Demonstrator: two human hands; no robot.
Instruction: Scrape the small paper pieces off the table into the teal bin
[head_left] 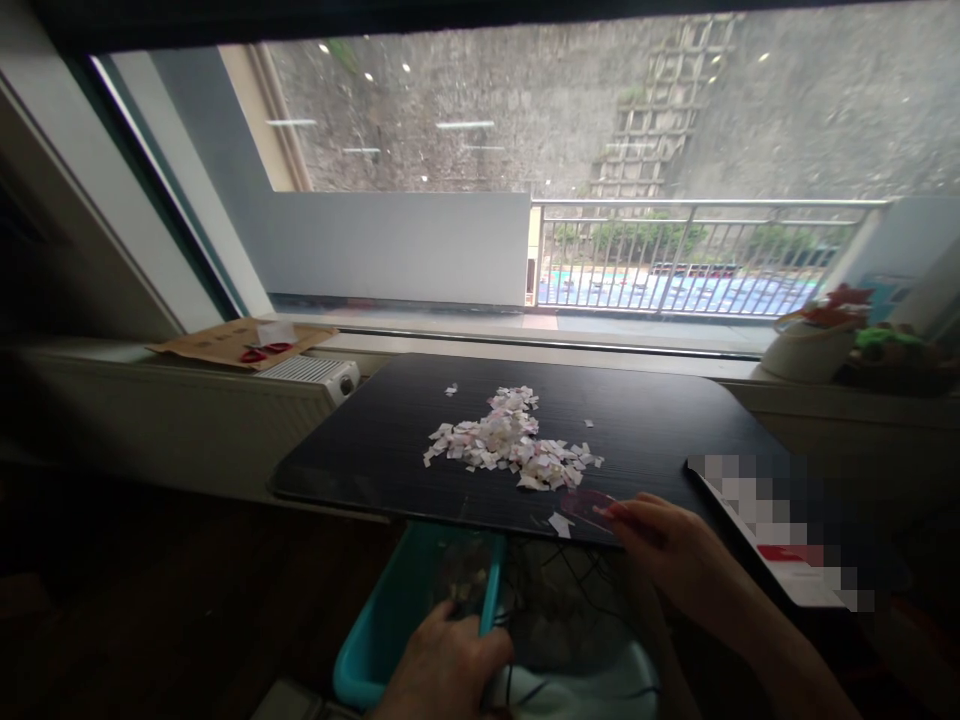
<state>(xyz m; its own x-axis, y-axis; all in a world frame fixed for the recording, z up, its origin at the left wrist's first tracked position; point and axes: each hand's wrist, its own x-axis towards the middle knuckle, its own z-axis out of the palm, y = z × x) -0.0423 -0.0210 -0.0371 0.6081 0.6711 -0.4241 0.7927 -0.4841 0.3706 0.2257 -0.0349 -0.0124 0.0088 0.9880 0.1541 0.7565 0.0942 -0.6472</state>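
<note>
A heap of small torn white paper scraps [510, 435], some with pinkish marks, lies on the dark table [352, 440]. At the table's near edge, my right hand [667, 540] pinches a flat, translucent pink piece with a rounded end [585, 506]; its exact kind is unclear. The piece is close to the heap's near side, and a larger white scrap [560, 525] lies beside it. Below the table edge, my left hand [457, 655] grips the rim of a turquoise plastic bin [367, 640]. Some pale bits show dimly inside the bin.
On the table's right lies a dark-edged flat item, partly blurred out [772, 540]. Red-handled scissors [266, 352] rest on brown paper [217, 340] on the left sill, above a radiator [187, 410]. A white pot [806, 348] stands at the right before the window.
</note>
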